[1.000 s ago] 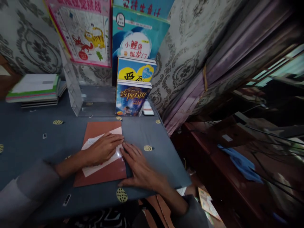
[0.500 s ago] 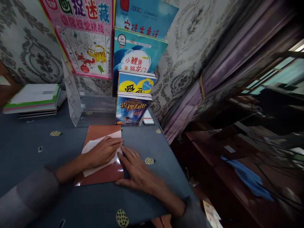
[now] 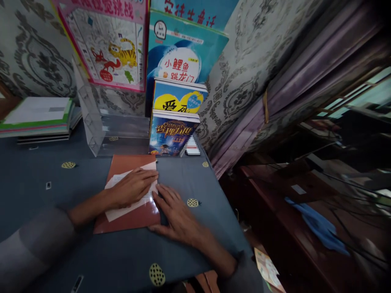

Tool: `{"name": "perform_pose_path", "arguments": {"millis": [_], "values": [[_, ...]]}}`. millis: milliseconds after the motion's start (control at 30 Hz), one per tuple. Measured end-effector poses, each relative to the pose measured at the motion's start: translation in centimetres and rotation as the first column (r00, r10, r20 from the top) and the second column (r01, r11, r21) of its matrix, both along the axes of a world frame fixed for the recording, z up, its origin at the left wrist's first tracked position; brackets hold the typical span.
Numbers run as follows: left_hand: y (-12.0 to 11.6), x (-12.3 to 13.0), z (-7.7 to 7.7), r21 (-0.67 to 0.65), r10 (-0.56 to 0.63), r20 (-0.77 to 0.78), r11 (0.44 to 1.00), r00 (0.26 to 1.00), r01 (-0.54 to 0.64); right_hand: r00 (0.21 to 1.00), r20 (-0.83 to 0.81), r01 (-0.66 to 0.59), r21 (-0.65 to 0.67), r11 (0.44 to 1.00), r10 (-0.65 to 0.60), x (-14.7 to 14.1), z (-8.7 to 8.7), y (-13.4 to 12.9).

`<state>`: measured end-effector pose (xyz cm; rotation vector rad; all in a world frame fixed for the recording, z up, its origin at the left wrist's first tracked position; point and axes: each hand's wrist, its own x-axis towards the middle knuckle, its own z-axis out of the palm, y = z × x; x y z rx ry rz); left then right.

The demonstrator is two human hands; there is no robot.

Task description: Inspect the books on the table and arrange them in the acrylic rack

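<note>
A glossy reddish-brown booklet [image 3: 122,162] lies on the blue patterned tablecloth [image 3: 91,260], a white paper [image 3: 117,213] slanted on top of it. My left hand [image 3: 132,188] rests flat across the paper, its fingers stretched toward the booklet's right edge; it is open and grips nothing. Along that right edge lies my right hand [image 3: 177,219], fingers spread, fingertips touching the booklet's side and thumb by its lower right corner. Part of the paper is hidden under my left hand.
Behind the booklet, a clear acrylic rack [image 3: 122,126] holds upright books [image 3: 172,134] and a pink picture book [image 3: 122,49]. A stack of books [image 3: 36,116] lies at left. Beyond the table's right edge, a blue cloth [image 3: 320,228] lies on a dark red surface [image 3: 275,211].
The view has tilted slightly down, so the rack and books sit higher in the frame. Both hands keep nearly the same place on the booklet.
</note>
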<state>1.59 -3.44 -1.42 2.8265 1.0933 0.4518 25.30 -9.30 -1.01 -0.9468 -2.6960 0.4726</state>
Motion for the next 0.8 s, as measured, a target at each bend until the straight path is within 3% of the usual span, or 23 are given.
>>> {"name": "perform_pose_path", "arguments": {"millis": [267, 600, 800], "values": [[1.4, -0.3, -0.1, -0.026, -0.019, 0.028, 0.999, 0.999, 0.02, 0.999, -0.043, 0.006, -0.003, 1.0, -0.006, 0.1, -0.3, 0.0], [-2.1, -0.2, 0.7, -0.042, -0.096, 0.067, 0.994, 0.993, 0.099, 0.979, -0.201, 0.062, 0.118, 0.991, -0.037, 0.0, -1.1, -0.7], [-3.8, 0.0, 0.7, -0.07, -0.121, 0.071, 0.99, 0.99, 0.126, 0.976, -0.197, 0.115, 0.098, 0.989, -0.094, 0.0, -0.8, -1.3]]}}
